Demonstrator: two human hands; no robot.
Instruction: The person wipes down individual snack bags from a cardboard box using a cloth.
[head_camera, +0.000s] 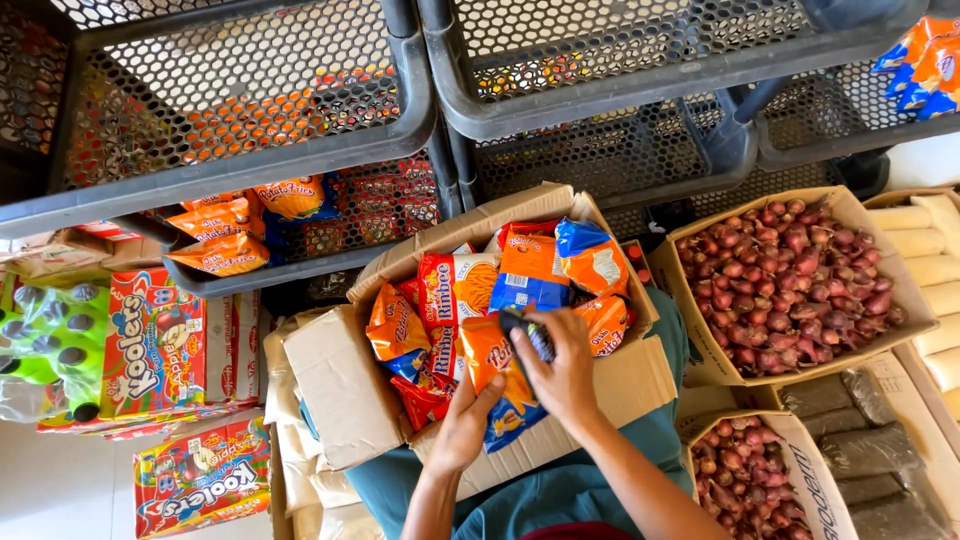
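An open cardboard box (340, 385) rests on my lap, filled with several orange, red and blue snack packets (530, 270). My left hand (468, 425) touches an orange snack packet (490, 362) at the box's near side. My right hand (562, 368) reaches into the box and grips a small dark object (528, 335) above the packets. What the dark object is cannot be told.
Dark mesh wire shelves (250, 100) stand ahead, one holding orange snack packets (225, 235). Two cardboard boxes of small red onions (790, 285) sit at the right, beside pale bundles (935, 270). Colourful drink cartons (155, 345) and green bottles (50, 345) are at the left.
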